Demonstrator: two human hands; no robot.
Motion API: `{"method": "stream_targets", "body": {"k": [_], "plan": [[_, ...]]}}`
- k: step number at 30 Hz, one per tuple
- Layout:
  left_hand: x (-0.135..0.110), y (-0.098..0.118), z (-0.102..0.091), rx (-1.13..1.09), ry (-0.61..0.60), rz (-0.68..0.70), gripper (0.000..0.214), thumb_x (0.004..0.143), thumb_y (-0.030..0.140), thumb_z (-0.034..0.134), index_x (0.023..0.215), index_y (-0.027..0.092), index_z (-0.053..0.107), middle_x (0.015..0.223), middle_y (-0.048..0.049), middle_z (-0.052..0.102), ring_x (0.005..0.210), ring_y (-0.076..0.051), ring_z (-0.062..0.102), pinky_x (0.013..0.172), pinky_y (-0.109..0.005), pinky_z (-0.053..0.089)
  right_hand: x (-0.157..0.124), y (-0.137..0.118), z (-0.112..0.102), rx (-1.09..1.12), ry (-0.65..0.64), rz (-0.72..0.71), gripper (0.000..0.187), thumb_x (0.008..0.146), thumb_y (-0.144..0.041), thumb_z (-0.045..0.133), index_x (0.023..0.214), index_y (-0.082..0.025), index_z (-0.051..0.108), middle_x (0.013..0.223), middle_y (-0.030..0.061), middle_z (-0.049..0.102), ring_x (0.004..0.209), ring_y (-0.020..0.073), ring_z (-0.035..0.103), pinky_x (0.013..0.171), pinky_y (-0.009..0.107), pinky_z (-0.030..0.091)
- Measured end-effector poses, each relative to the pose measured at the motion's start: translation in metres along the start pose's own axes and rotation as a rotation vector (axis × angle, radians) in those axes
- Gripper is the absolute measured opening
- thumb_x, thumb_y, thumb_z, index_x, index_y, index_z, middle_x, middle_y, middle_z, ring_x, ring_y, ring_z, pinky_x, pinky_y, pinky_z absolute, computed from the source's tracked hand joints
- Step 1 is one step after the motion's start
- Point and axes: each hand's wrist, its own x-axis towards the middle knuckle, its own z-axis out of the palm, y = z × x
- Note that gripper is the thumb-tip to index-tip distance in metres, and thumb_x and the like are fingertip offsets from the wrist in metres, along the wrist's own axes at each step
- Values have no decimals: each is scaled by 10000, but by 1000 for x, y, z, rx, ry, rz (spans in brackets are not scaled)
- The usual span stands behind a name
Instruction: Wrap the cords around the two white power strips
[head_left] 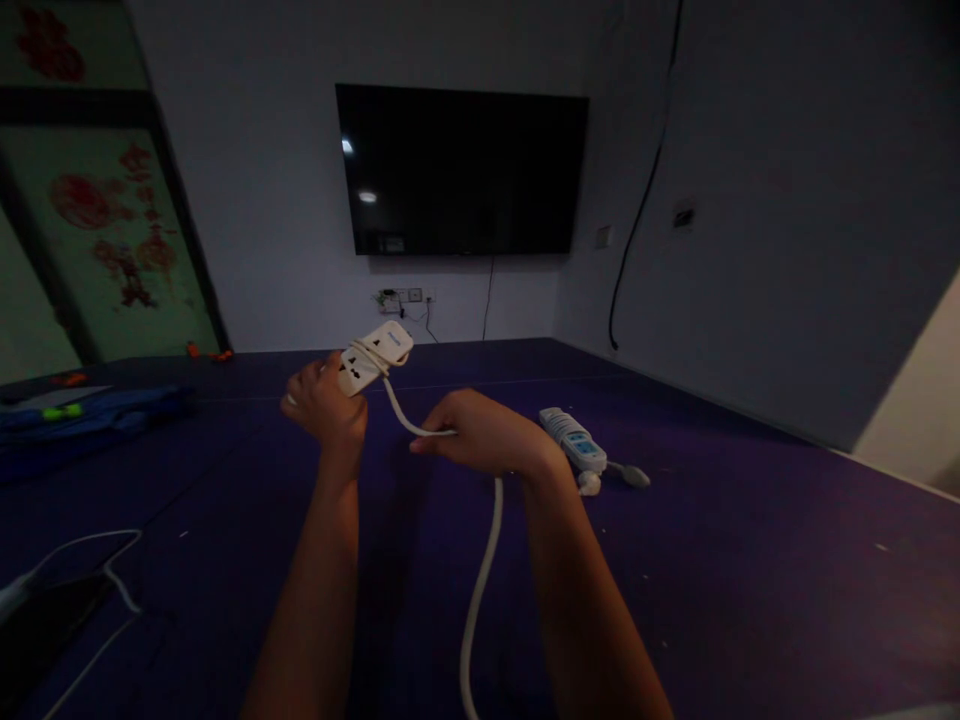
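Observation:
My left hand (327, 402) is closed around the near end of a white power strip (365, 372), which is held tilted above the purple floor. Part of the strip's white cord (480, 585) is wound around its far half. From there the cord runs to my right hand (480, 430), whose thumb and fingers pinch it. Below that hand the cord hangs down past the bottom of the view. To the right, a second power strip (577, 443) with blue sockets lies on the floor, its own cord wrapped around it and its plug beside it.
A dark cloth (120, 412) with a bright green item lies at the left. Near the lower left is a thin white cable (112, 570) beside a dark flat object. A television (465, 172) hangs on the far wall, and a black cable (639, 215) dangles at the right.

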Motion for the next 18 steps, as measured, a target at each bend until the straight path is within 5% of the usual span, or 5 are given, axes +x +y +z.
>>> {"method": "stream_targets", "body": {"k": [6, 11, 18], "plan": [[-11, 4, 18, -42, -49, 46, 461, 743, 181, 549, 1199, 245, 533, 1137, -101, 581, 1111, -316, 455, 887, -488, 345, -5, 3, -8, -55, 138, -29, 373, 843, -283, 539, 508, -136, 464, 509, -67, 311, 514, 56, 271, 520, 241, 185], [-7, 7, 12, -39, -101, 92, 486, 740, 171, 553, 1220, 244, 534, 1156, -111, 585, 1114, -312, 458, 861, -460, 374, -15, -5, -18, -128, 293, -10, 356, 837, -287, 544, 517, -140, 495, 498, -60, 322, 504, 60, 270, 515, 249, 179], [2, 13, -10, -1, -221, 539, 545, 681, 75, 543, 1190, 268, 569, 1163, -77, 604, 1133, -285, 452, 953, -466, 301, -22, 1, -25, -102, 437, 11, 314, 840, -358, 527, 630, -151, 633, 536, -23, 433, 530, 79, 329, 531, 246, 227]]}}
